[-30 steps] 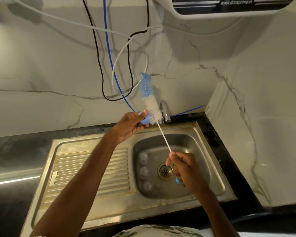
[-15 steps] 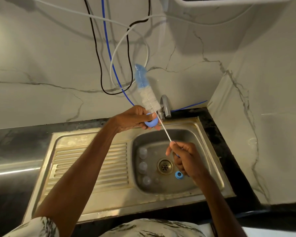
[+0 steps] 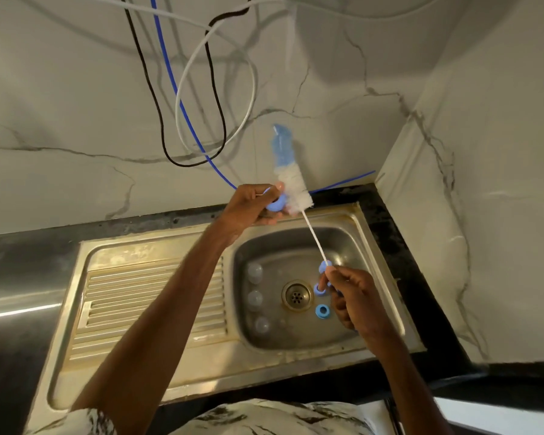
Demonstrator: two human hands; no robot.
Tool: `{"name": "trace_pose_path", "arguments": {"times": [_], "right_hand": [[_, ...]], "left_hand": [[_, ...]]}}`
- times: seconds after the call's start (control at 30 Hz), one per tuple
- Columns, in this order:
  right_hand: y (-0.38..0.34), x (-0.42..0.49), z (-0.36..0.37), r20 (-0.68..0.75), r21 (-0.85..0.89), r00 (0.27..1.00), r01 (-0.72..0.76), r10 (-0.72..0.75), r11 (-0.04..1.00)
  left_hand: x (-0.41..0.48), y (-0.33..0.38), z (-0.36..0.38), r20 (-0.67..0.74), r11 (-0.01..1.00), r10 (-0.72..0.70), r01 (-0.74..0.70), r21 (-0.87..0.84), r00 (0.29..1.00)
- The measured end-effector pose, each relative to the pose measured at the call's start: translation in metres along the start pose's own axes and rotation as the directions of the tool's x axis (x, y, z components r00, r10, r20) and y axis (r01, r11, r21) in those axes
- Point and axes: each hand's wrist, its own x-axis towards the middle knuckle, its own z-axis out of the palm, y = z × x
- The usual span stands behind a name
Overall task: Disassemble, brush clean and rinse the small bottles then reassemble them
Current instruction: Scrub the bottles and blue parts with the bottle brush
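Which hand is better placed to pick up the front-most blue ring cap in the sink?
Right. The right hand hangs just beside that blue plastic ring cap, though it pinches the bottle brush's thin white handle. The left hand is raised by the wall, gripping another blue cap.

Blue cap [image 3: 275, 205]: my left hand [image 3: 252, 211] wraps it, so I see only part of its ring.
Brush [image 3: 291, 183]: the low end of its thin stick is lost inside my right hand [image 3: 354, 298].
Blue bits [image 3: 320, 288] by that hand: half behind my fingers; I cannot tell how many.
Clear bottles [image 3: 254, 273]: blurry, left side of the sink [image 3: 283, 243]; standing or lying, I cannot tell.
Cords [image 3: 182, 112]: they run off the top edge.
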Motion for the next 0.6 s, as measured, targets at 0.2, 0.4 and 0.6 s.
{"name": "trace_pose_path", "arguments": {"times": [0.2,0.4,0.6], "right_hand": [[0.004,0.009,-0.019,-0.070,0.014,0.997,-0.018,0.019,1.000],[0.004,0.038,-0.026,-0.146,0.007,0.989,0.021,-0.020,1.000],[0.013,0.059,-0.043,-0.237,0.077,0.971,0.049,-0.029,0.996]], "left_hand": [[0.004,-0.022,0.030,-0.005,0.995,-0.102,0.102,0.012,0.995],[0.006,-0.048,0.069,-0.022,0.988,-0.148,0.146,-0.051,0.989],[-0.001,-0.082,0.098,0.060,0.995,-0.103,0.102,0.008,0.993]]}}
